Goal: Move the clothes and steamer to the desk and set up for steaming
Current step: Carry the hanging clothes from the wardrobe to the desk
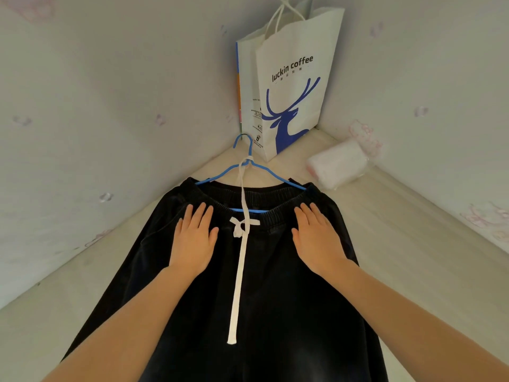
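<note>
Fingers (199, 216) of both hands extended flat, holding nothing: left hand (192, 241) and right hand (316, 238) pressed palm-down on black drawstring trousers (248, 312), spread on the pale desk (413, 257). White drawstring (239, 271) between the hands. Blue hanger (248, 166) through waistband. Beyond: folded white cloth in plastic (338, 166), Luckin Coffee paper bag (292, 84) in the corner.

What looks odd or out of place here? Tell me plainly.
The white drawstring is uneven: one end is looped up around the blue hanger neck, the other trails down the black trousers. Both hands, left and right, lie flat on the trousers.
</note>
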